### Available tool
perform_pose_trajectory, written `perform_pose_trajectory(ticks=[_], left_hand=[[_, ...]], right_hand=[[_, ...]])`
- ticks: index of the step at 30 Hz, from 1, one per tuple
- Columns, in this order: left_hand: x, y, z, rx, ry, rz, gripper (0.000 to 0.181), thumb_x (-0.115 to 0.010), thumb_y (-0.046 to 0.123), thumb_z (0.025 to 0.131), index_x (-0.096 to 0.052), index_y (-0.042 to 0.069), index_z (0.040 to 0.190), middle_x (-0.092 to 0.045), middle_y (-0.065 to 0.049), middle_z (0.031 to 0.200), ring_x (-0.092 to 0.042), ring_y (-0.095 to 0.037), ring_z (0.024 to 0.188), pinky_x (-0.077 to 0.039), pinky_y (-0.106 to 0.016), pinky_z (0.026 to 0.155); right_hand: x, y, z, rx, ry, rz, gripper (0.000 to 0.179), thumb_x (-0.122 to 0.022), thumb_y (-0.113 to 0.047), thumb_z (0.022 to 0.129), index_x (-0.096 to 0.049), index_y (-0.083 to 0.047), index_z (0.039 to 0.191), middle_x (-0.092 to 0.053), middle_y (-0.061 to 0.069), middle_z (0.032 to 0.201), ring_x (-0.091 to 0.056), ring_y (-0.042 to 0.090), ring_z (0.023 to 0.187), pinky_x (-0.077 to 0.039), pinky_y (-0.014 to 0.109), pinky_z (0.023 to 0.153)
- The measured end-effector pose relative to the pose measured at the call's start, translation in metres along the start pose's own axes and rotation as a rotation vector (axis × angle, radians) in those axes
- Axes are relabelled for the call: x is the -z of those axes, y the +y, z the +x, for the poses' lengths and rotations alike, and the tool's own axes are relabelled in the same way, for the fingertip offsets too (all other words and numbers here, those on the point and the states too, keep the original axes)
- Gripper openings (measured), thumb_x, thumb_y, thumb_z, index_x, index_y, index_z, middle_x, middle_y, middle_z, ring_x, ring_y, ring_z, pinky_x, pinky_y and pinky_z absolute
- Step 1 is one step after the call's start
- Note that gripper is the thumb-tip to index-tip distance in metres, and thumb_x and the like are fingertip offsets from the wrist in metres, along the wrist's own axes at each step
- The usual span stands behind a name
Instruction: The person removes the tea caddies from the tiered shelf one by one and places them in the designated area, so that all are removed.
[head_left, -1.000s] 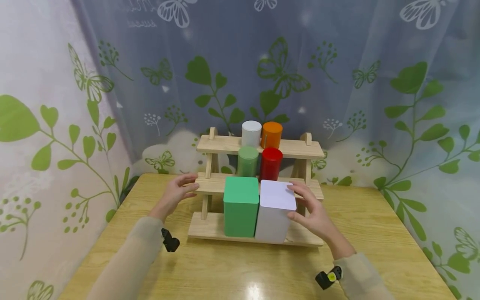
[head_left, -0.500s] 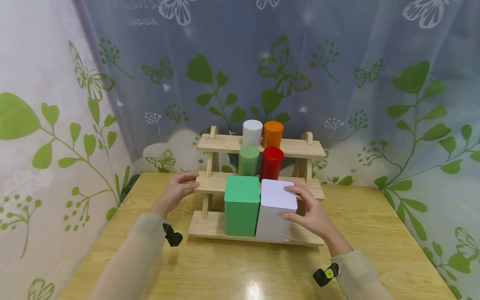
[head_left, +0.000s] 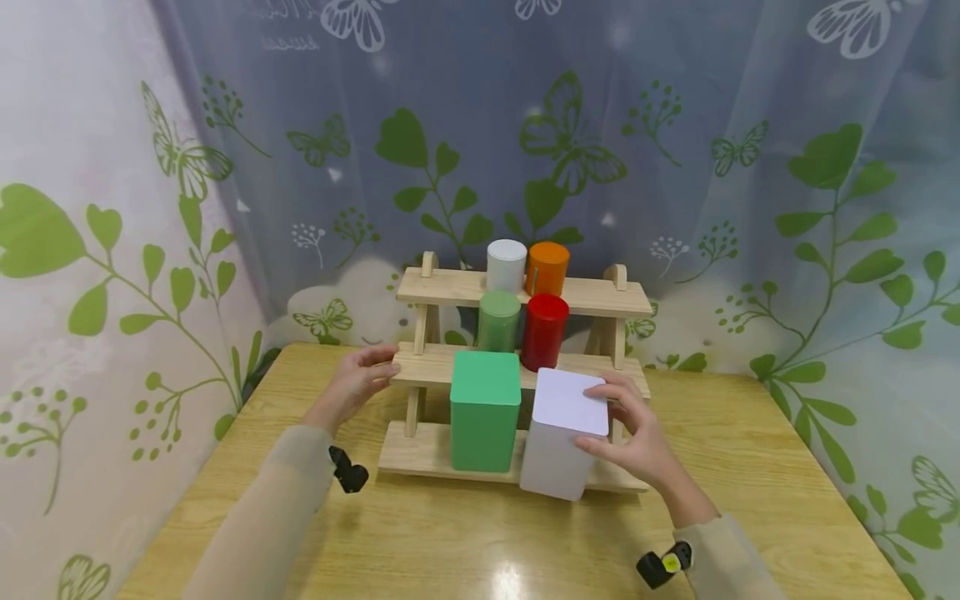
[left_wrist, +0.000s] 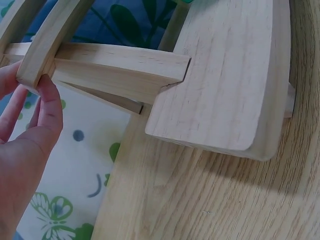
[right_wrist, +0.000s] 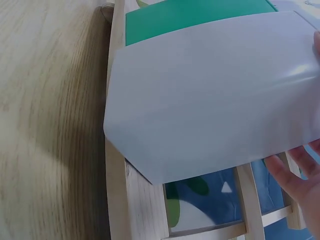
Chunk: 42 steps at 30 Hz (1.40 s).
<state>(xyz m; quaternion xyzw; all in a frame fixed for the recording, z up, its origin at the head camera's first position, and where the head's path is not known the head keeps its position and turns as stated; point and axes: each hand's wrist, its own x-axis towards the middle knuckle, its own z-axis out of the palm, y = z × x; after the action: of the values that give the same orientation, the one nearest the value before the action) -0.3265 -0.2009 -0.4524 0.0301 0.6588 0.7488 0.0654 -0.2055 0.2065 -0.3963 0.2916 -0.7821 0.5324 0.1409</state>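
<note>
The right hand (head_left: 636, 437) grips the white square tin (head_left: 562, 433) by its right side near the top, thumb on the front face and fingers curled over the lid's far edge. The tin's long axis runs up and down but is tipped: its top leans toward the hand and its base (lower front corner past the front edge of the rack's bottom shelf) swings out over the bench (head_left: 465, 542). In the right wrist view the tin's pale side fills the frame, with fingertips (right_wrist: 295, 172) showing at its lower right.

Just left of the held tin, a small gap apart, the green square tin (head_left: 484, 410) stands upright on the bottom shelf of the wooden rack (head_left: 517, 293).

The left hand (head_left: 352, 383) holds the left end of the rack's middle shelf, thumb (left_wrist: 50, 107) pressed to the slat, fingers curled round it.

Beyond the right hand, a green can (head_left: 498, 321) and red can (head_left: 544, 331) stand on the middle shelf; farther, a white can (head_left: 506, 264) and orange can (head_left: 547, 267) on top.
</note>
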Motion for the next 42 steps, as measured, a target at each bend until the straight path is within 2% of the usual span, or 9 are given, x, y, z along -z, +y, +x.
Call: perform_pose_trajectory(ticks=[4,11,15,22,26,30,34,37,42], left_hand=[[0.001,0.001,0.000,-0.009,-0.013,-0.013,0.046,-0.061,0.003,0.089,-0.044,-0.003,0.131,-0.047,-0.006,0.122,-0.054,-0.012,0.092,-0.047,-0.026,0.079],[0.000,0.001,-0.001,-0.005,-0.032,0.024,0.049,-0.060,0.004,0.090,-0.041,-0.001,0.135,-0.040,-0.013,0.135,-0.052,-0.015,0.102,-0.047,-0.026,0.084],[0.000,-0.001,-0.002,-0.002,-0.034,0.030,0.050,-0.060,0.005,0.090,-0.041,-0.001,0.136,-0.038,-0.014,0.137,-0.052,-0.015,0.103,-0.046,-0.028,0.086],[-0.002,-0.001,-0.003,-0.007,-0.025,0.025,0.048,-0.058,0.003,0.090,-0.042,-0.002,0.135,-0.040,-0.014,0.135,-0.054,-0.013,0.097,-0.047,-0.028,0.083],[-0.003,0.000,-0.002,-0.017,-0.028,0.043,0.048,-0.058,0.004,0.091,-0.041,-0.002,0.135,-0.039,-0.014,0.136,-0.054,-0.014,0.098,-0.047,-0.028,0.083],[-0.004,0.001,-0.002,-0.027,-0.032,0.066,0.048,-0.058,0.005,0.091,-0.041,-0.002,0.136,-0.038,-0.015,0.137,-0.052,-0.016,0.102,-0.047,-0.030,0.085],[-0.005,0.003,-0.003,-0.021,-0.026,0.067,0.047,-0.058,0.004,0.091,-0.042,-0.002,0.135,-0.039,-0.015,0.136,-0.052,-0.018,0.104,-0.047,-0.031,0.086],[-0.005,0.003,-0.003,-0.017,-0.026,0.058,0.046,-0.057,0.003,0.091,-0.042,-0.002,0.135,-0.039,-0.016,0.135,-0.052,-0.018,0.104,-0.046,-0.032,0.088],[-0.004,0.002,-0.003,-0.016,-0.029,0.055,0.048,-0.058,0.003,0.091,-0.041,-0.003,0.136,-0.038,-0.018,0.136,-0.053,-0.016,0.102,-0.045,-0.032,0.089]], right_hand=[[0.003,-0.004,-0.005,0.015,0.020,0.005,0.051,-0.074,0.015,0.066,-0.054,0.008,0.112,-0.038,0.027,0.128,-0.039,0.011,0.117,-0.044,0.020,0.086],[0.008,-0.007,-0.016,0.056,0.046,0.017,0.053,-0.074,0.019,0.062,-0.053,0.011,0.109,-0.037,0.028,0.126,-0.041,0.013,0.116,-0.044,0.020,0.088],[0.009,-0.001,-0.024,0.057,0.062,0.021,0.055,-0.075,0.020,0.061,-0.054,0.008,0.111,-0.037,0.025,0.128,-0.042,0.013,0.116,-0.043,0.020,0.088],[0.011,0.010,-0.035,0.090,0.069,0.027,0.058,-0.077,0.018,0.059,-0.055,0.006,0.111,-0.037,0.022,0.129,-0.042,0.015,0.117,-0.043,0.022,0.090],[0.009,0.003,-0.038,0.129,0.074,0.024,0.061,-0.077,0.021,0.056,-0.055,0.007,0.111,-0.038,0.024,0.128,-0.043,0.014,0.116,-0.043,0.021,0.090],[0.003,-0.012,-0.038,0.235,0.081,0.043,0.061,-0.075,0.026,0.051,-0.054,0.012,0.107,-0.037,0.034,0.119,-0.046,0.016,0.112,-0.043,0.021,0.090],[-0.003,-0.028,-0.036,0.318,0.067,0.070,0.056,-0.077,0.021,0.054,-0.054,0.014,0.105,-0.037,0.038,0.113,-0.047,0.020,0.108,-0.044,0.021,0.089],[-0.008,-0.033,-0.037,0.326,0.050,0.074,0.055,-0.078,0.017,0.056,-0.055,0.012,0.106,-0.038,0.037,0.114,-0.047,0.020,0.108,-0.044,0.021,0.089],[-0.017,-0.034,-0.040,0.300,0.028,0.054,0.058,-0.080,0.016,0.054,-0.056,0.008,0.106,-0.040,0.036,0.115,-0.047,0.021,0.108,-0.044,0.021,0.088]])
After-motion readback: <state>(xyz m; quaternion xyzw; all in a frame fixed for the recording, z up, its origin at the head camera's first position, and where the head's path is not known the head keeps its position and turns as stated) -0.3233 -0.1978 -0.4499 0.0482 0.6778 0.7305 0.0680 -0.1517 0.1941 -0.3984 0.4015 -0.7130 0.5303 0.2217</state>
